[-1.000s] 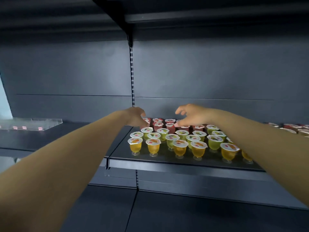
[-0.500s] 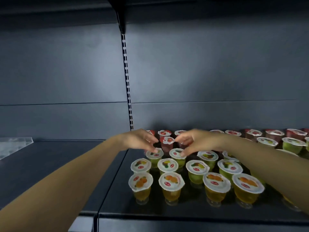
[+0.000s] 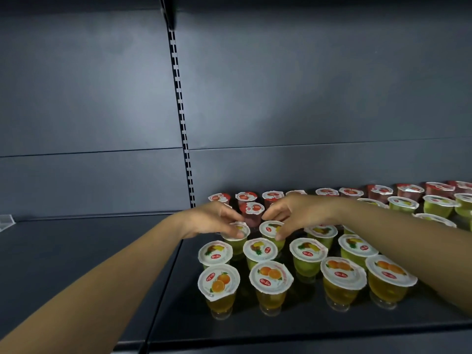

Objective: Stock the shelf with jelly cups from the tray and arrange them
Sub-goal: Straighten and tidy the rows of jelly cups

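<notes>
Shelf (image 3: 255,325) right part already stocked w/ many cups, approx. rows. Left hand (image 3: 212,221) pinches green cup (image 3: 236,237); right hand (image 3: 293,213) pinches next cup (image 3: 270,232). Left bay bare; aligning left.

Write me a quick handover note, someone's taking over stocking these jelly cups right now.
Left hand: fingers on the lid rim of a green jelly cup, second green row.
Right hand: fingers on the neighbouring green cup.
On the shelf: orange cups in front, green behind, red cups at the back.
Done: rows largely formed.
Left: straighten these two; one red cup stands forward of its row. No tray in view.
</notes>
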### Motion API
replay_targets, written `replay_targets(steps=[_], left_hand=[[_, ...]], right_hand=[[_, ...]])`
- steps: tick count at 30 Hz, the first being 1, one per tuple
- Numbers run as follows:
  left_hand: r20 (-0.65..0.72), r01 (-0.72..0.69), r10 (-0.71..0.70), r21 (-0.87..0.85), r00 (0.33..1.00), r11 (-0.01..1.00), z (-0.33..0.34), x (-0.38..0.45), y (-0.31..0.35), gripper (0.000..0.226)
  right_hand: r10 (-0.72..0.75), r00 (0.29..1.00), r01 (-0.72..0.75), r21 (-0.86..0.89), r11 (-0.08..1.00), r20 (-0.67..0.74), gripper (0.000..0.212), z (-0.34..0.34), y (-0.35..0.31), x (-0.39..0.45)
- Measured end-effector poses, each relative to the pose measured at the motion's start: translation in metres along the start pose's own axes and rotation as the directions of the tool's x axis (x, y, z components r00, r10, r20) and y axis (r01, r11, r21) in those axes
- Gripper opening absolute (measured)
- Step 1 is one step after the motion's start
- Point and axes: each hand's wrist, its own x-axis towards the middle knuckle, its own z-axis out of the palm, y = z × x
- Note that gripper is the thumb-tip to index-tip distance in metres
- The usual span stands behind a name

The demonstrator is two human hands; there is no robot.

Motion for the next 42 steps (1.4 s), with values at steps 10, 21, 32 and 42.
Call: replay_targets(steps=[10,21,32,42], left_hand=[[0.055,-0.042,0.043,-0.014,0.998,0.999,-0.003,0.000,-0.001,0.035],[-0.040,0.001,0.004,0.123,0.999,0.992,-0.009,0.005,-0.006,0.043],[-0.098,0.044,-0.038,0.060,0.994,0.997,-0.015,-0.001,-0.019,0.045],[-0.083,0.052,-0.046,0.081,0.996,0.995,-0.019,-0.005,-0.020,0.042]], right_hand=[[-0.009,1.000,0.009,-0.035,0.999,-0.011,0.045,0.000,0.000,0.008],[-0.017,0.998,0.012,-0.098,0.995,-0.057,0.041,0.003,-0.002,0.011],[-0.026,0.996,0.019,-0.085,0.996,-0.090,0.046,0.010,-0.007,0.017],[-0.042,0.998,0.039,-0.052,0.998,-0.055,0.046,0.010,-0.013,0.021]])
